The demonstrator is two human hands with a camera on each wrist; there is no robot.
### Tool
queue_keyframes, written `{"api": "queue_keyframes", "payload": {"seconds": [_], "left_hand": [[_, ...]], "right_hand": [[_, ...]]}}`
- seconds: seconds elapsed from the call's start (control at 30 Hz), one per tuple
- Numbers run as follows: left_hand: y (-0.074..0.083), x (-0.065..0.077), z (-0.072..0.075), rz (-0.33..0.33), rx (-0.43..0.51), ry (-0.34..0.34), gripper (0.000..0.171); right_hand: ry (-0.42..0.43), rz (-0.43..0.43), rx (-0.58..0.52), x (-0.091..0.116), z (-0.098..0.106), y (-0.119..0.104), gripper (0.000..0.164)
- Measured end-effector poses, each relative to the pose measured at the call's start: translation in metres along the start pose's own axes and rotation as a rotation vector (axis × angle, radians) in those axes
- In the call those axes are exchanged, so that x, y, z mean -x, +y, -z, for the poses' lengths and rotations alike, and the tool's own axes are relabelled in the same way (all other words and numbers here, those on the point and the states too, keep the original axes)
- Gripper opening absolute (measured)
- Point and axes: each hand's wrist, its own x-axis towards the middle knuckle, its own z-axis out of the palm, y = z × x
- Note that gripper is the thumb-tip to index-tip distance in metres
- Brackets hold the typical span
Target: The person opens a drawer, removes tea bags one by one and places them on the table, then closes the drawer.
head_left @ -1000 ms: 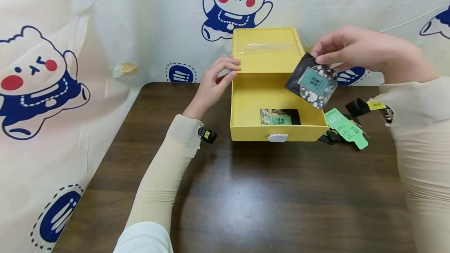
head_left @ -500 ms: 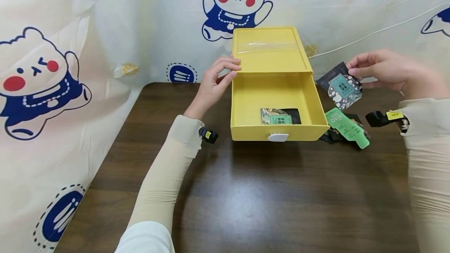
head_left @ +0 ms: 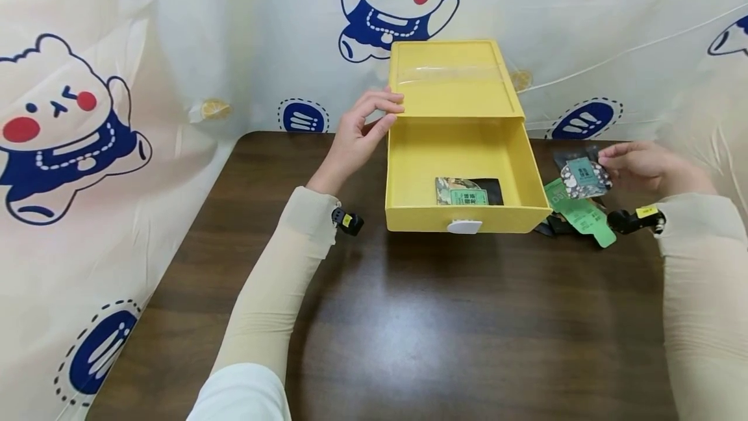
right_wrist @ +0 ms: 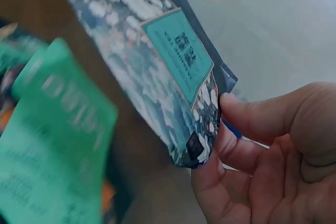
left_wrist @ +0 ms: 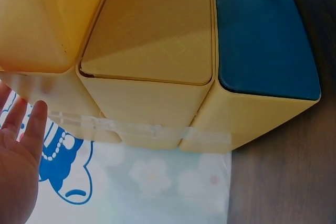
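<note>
Hands: two; the left hand (head_left: pixel 358 138) is at the upper left edge of the drawer unit (head_left: pixel 452 93), its fingers extended and relaxed with the tips against that edge; the right hand (head_left: pixel 645 166) pinches one packet between thumb and fingers
Held packet: one, the floral packet (head_left: pixel 584 179), dark with white flowers and one teal label reading JASMINE TEA; it is held up just right of the open drawer (head_left: pixel 417 218), toward the far edge of the bench (head_left: pixel 386 349), and tilted in the right wrist view
Drawers: three, set side by side in the left wrist view; one stands open, one has a yellow front (left_wrist: pixel 149 30), one has a blue front (left_wrist: pixel 268 40); the unit sits by the bench's far edge
Handles: one white handle (head_left: pixel 464 227) on the open drawer's front, one on each of the other two fronts
Packet in the drawer: one, the dark packet (head_left: pixel 469 193) with a green label, leaning near the inside of the front wall
Pile: on the bench, just beside the drawer's right wall; one green card (head_left: pixel 587 218) on top of dark packets (head_left: pixel 560 226), which overlap too much to count
Wrist cameras: two, the left camera (head_left: pixel 349 221) and the right camera (head_left: pixel 634 219), one at each sleeve cuff
Cloth: one printed backdrop (head_left: pixel 584 31) behind the bench, with two large bears and part of a third
</note>
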Motion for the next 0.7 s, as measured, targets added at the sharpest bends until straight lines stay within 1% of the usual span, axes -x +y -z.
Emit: {"api": "queue_keyframes", "payload": {"seconds": [0.07,0.1,0.2,0.3,0.43,0.5,0.57,0.7], "left_hand": [[0.0,-0.001,-0.001,-0.001,0.001,-0.006,0.015],[0.0,-0.001,-0.001,-0.001,0.002,-0.008,0.015],[0.0,-0.001,-0.001,0.01,0.002,-0.007,0.015],[0.0,0.0,-0.001,0.019,-0.002,-0.002,0.015],[0.0,0.0,-0.001,0.017,-0.007,-0.001,0.015],[0.0,0.0,-0.001,0.014,-0.007,-0.003,0.015],[0.001,0.0,-0.001,0.01,-0.009,-0.005,0.015],[0.001,0.0,-0.001,0.011,-0.012,-0.001,0.015]], "right_hand": [[0.011,-0.065,-0.016,-0.001,0.0,0.012,0.031],[0.02,-0.095,-0.004,-0.001,0.0,0.017,0.031],[0.039,-0.165,0.056,-0.001,-0.001,0.028,0.028],[0.082,-0.186,0.154,-0.001,-0.002,0.035,0.023],[0.123,-0.184,0.238,0.0,-0.003,0.036,0.018],[0.123,-0.164,0.28,0.001,-0.005,0.034,0.021],[0.14,-0.148,0.306,0.004,-0.006,0.03,0.024],[0.207,-0.094,0.394,0.009,-0.012,0.016,0.024]]}}
